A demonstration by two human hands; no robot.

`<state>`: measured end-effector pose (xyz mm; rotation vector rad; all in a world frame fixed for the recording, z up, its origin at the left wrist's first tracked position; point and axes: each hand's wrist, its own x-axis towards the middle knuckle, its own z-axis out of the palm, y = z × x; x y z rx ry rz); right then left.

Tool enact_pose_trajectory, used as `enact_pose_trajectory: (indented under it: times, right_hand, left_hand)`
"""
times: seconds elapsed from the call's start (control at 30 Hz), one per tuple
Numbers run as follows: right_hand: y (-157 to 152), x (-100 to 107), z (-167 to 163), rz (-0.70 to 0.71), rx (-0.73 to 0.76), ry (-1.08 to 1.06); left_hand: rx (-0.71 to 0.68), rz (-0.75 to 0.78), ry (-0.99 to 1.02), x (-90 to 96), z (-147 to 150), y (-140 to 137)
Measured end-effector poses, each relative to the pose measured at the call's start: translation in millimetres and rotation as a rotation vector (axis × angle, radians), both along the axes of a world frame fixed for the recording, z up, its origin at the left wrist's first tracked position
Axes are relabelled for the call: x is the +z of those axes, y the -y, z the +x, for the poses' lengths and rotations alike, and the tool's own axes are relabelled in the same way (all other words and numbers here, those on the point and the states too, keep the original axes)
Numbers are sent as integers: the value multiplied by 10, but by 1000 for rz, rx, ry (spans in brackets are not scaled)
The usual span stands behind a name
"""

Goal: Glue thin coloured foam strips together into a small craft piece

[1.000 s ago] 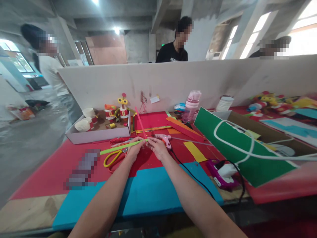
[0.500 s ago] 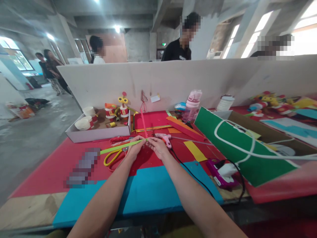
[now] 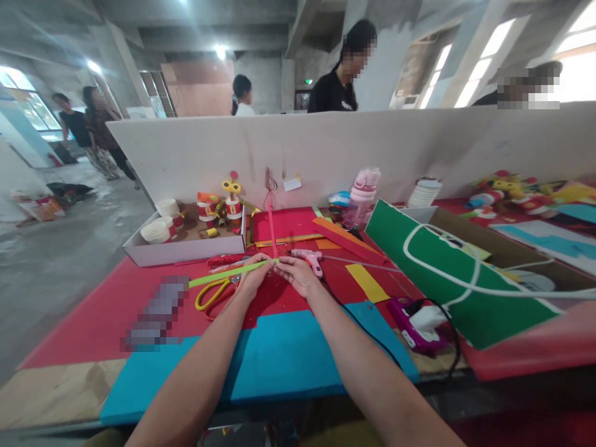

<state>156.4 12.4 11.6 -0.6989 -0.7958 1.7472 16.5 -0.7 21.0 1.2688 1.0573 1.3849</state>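
Note:
At the middle of the table my left hand (image 3: pixel 255 277) pinches a lime-green paper strip (image 3: pixel 222 274), which runs out to the left. A pink paper strip (image 3: pixel 272 228) meets its end and stretches away from me. My right hand (image 3: pixel 298 275) is closed at that joint, its fingertips on the strip ends; exactly how the strips overlap is too small to tell. Beneath the green strip and beside my left wrist lie yellow-handled scissors (image 3: pixel 212 297). Just beyond my right hand rests a pink glue gun (image 3: pixel 311 261) with a black cord.
A shallow box (image 3: pixel 186 256) with paper cups and small figures stands at back left. Blue sheet (image 3: pixel 284 360) covers the near edge. To the right are a purple power strip (image 3: pixel 414 329), a green board (image 3: pixel 447 279) and a white cable (image 3: pixel 512 293). Several people stand beyond the white partition (image 3: pixel 316 149).
My hands and both strips stay almost where they were, with the pink strip shifted slightly. Behind the partition, a person in white has moved to the right.

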Motion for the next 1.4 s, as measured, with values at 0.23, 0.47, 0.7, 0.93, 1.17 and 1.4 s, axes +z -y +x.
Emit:
enact_pose_trajectory:
  times: [0.23, 0.47, 0.7, 0.93, 1.17, 1.4]
  right_hand:
    - [-10, -33, -23, 21, -80, 14]
    - [0, -12, -57, 41, -137, 59]
    - [15, -23, -79, 42, -154, 149]
    - [-15, -41, -28, 22, -75, 85]
    - [5, 1, -9, -16, -70, 52]
    - [6, 7, 26, -6, -43, 84]
  left_hand:
    - [-17, 22, -14, -33, -3, -17]
    - [-49, -44, 116, -93, 14, -50]
    - [18, -61, 131, -77, 7, -55]
    - [1, -76, 114, -52, 4, -53]
    - [-30, 32, -2, -46, -36, -50]
    - [-98, 52, -44, -56, -34, -67]
